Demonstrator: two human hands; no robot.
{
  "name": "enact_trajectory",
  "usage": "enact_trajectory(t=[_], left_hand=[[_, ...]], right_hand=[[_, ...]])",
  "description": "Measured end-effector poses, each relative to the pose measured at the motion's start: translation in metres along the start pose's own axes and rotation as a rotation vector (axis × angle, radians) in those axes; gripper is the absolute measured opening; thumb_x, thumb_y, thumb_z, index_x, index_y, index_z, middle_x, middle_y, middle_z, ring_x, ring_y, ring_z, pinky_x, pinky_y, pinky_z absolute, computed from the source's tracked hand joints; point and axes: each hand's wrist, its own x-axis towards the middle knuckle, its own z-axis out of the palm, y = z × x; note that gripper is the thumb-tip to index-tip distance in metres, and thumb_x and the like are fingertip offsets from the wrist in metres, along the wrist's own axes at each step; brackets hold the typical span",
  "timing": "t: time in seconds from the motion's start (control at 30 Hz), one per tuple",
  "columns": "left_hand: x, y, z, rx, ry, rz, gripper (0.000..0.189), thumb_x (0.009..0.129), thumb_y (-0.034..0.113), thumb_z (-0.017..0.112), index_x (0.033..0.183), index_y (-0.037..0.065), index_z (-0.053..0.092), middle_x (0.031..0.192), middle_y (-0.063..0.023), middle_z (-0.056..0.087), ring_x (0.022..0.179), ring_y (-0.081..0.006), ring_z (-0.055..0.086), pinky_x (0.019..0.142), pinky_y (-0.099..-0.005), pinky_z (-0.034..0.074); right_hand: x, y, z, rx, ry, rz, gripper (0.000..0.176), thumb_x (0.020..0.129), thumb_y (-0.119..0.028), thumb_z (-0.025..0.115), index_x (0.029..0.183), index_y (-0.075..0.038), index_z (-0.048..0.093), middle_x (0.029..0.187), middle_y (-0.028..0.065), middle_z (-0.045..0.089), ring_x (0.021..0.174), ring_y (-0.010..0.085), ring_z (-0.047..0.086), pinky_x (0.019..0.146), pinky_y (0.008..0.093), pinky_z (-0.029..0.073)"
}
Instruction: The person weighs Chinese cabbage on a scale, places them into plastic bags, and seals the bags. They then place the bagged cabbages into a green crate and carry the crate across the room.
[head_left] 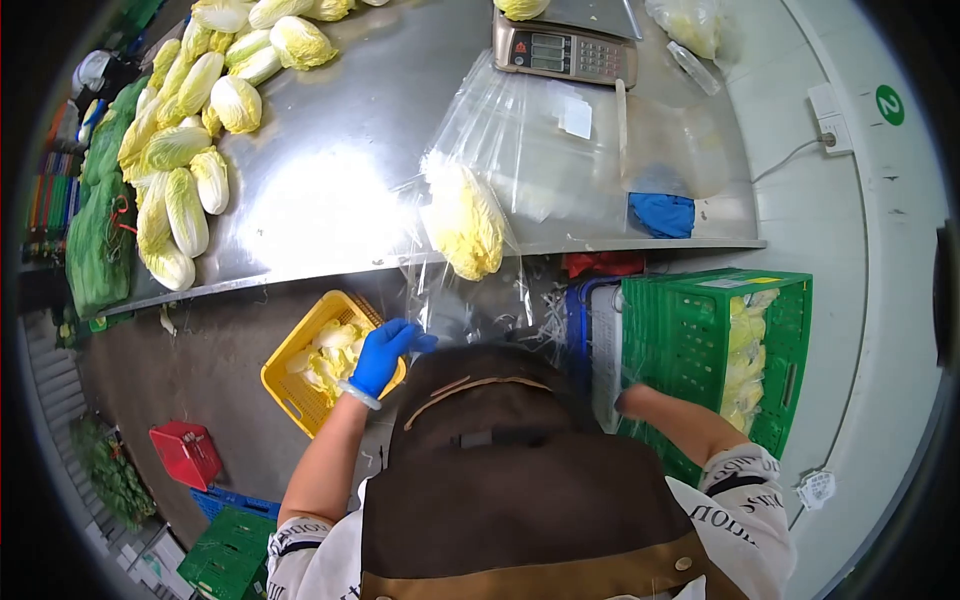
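A yellow-green napa cabbage (466, 228) lies at the front edge of the steel table, inside a clear plastic bag (440, 300) whose loose film hangs down over the edge. My left hand (388, 352), in a blue glove with a pale band at the wrist, is closed at the left side of that hanging film, its fingers bent together on it. Low on the right, my right hand (632, 402) is beside the green crate (680, 310). It is smeared by motion and its fingers do not show clearly.
Several napa cabbages (205, 85) are heaped at the table's left. A scale (565, 55) stands at the back, with clear bags (550, 150) before it and a blue cloth (660, 213) to the right. Below left is a yellow basket (285, 365) of leaves.
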Motion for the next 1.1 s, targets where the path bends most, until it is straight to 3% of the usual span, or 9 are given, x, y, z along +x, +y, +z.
enact_trajectory(t=[0.07, 0.17, 0.37, 0.47, 0.63, 0.87, 0.97, 1.07, 1.1], left_hand=[[0.009, -0.019, -0.024, -0.111, 0.02, -0.11, 0.029, 0.096, 0.014, 0.044, 0.113, -0.007, 0.054, 0.103, -0.0149, 0.065, 0.093, -0.021, 0.063, 0.085, -0.0336, 0.05], [-0.002, 0.033, 0.014, 0.968, 0.295, 0.542, 0.045, 0.083, 0.011, 0.059, 0.125, 0.002, 0.05, 0.125, -0.0146, 0.053, 0.113, -0.0289, 0.052, 0.097, -0.0406, 0.04], [0.027, 0.043, 0.024, 1.608, -0.308, 1.115, 0.044, 0.079, 0.01, 0.06, 0.123, 0.012, 0.056, 0.123, -0.0101, 0.057, 0.11, -0.0295, 0.055, 0.093, -0.0432, 0.043], [0.024, 0.06, 0.023, 1.146, -0.173, 0.89, 0.031, 0.081, 0.003, 0.056, 0.11, 0.007, 0.064, 0.111, -0.0103, 0.065, 0.104, -0.0292, 0.06, 0.091, -0.0392, 0.046], [0.062, 0.088, 0.016, 0.281, 0.011, 0.08, 0.029, 0.095, 0.019, 0.051, 0.099, -0.005, 0.065, 0.088, -0.0079, 0.067, 0.077, -0.0117, 0.062, 0.074, -0.0245, 0.048], [0.145, 0.009, 0.005, 0.229, 0.245, -0.047, 0.019, 0.084, 0.017, 0.062, 0.076, 0.0, 0.065, 0.06, -0.0018, 0.056, 0.052, -0.0115, 0.049, 0.05, -0.0269, 0.04], [0.144, 0.022, 0.003, 0.391, 0.257, -0.005, 0.017, 0.083, 0.015, 0.063, 0.078, -0.001, 0.065, 0.061, -0.0036, 0.058, 0.052, -0.0119, 0.05, 0.05, -0.0266, 0.04], [0.144, 0.017, -0.006, 0.512, 0.259, 0.061, 0.019, 0.082, 0.017, 0.061, 0.079, -0.002, 0.065, 0.066, -0.0067, 0.061, 0.055, -0.0133, 0.053, 0.053, -0.0272, 0.043], [0.148, 0.013, -0.01, 0.538, 0.245, 0.054, 0.02, 0.082, 0.018, 0.061, 0.08, -0.002, 0.065, 0.067, -0.0073, 0.061, 0.056, -0.0139, 0.054, 0.053, -0.0276, 0.044]], right_hand=[[0.009, -0.038, -0.108, 0.11, -0.641, 0.166, 0.027, 0.076, -0.015, 0.059, 0.1, -0.004, 0.062, 0.092, 0.0166, 0.063, 0.087, 0.034, 0.062, 0.078, 0.0434, 0.05], [0.06, -0.059, -0.198, 0.018, 0.661, 0.219, 0.045, 0.074, -0.01, 0.063, 0.117, -0.004, 0.051, 0.124, 0.0158, 0.05, 0.117, 0.0334, 0.045, 0.096, 0.0414, 0.041], [0.129, -0.062, -0.271, -0.194, 0.819, -0.42, 0.041, 0.074, -0.013, 0.064, 0.114, -0.009, 0.058, 0.123, 0.0094, 0.055, 0.121, 0.0285, 0.046, 0.102, 0.0405, 0.038], [0.144, -0.032, -0.256, 0.243, 0.751, -0.495, 0.022, 0.078, -0.014, 0.062, 0.098, -0.006, 0.065, 0.105, 0.0067, 0.065, 0.112, 0.0304, 0.055, 0.098, 0.0398, 0.043], [0.171, -0.036, -0.278, 1.585, 0.577, 0.205, 0.041, 0.095, -0.03, 0.051, 0.071, 0.002, 0.061, 0.064, 0.0106, 0.064, 0.055, 0.0138, 0.062, 0.055, 0.0273, 0.051], [0.236, -0.041, -0.238, 1.009, 0.712, 0.563, 0.044, 0.093, -0.035, 0.05, 0.075, 0.003, 0.061, 0.055, 0.0107, 0.057, 0.048, 0.0229, 0.059, 0.049, 0.0387, 0.046], [0.199, -0.05, -0.275, 1.46, 0.546, 0.757, 0.035, 0.089, -0.033, 0.053, 0.099, -0.001, 0.06, 0.079, 0.0144, 0.065, 0.076, 0.0289, 0.064, 0.07, 0.0431, 0.049], [0.165, -0.081, -0.298, 0.389, 1.178, 0.201, 0.036, 0.084, -0.027, 0.057, 0.112, -0.005, 0.054, 0.112, 0.0172, 0.057, 0.101, 0.03, 0.057, 0.087, 0.0433, 0.046], [0.163, -0.092, -0.297, 0.289, 1.047, 0.05, 0.039, 0.081, -0.027, 0.059, 0.115, -0.009, 0.054, 0.123, 0.0152, 0.05, 0.114, 0.0319, 0.045, 0.096, 0.0464, 0.038]])
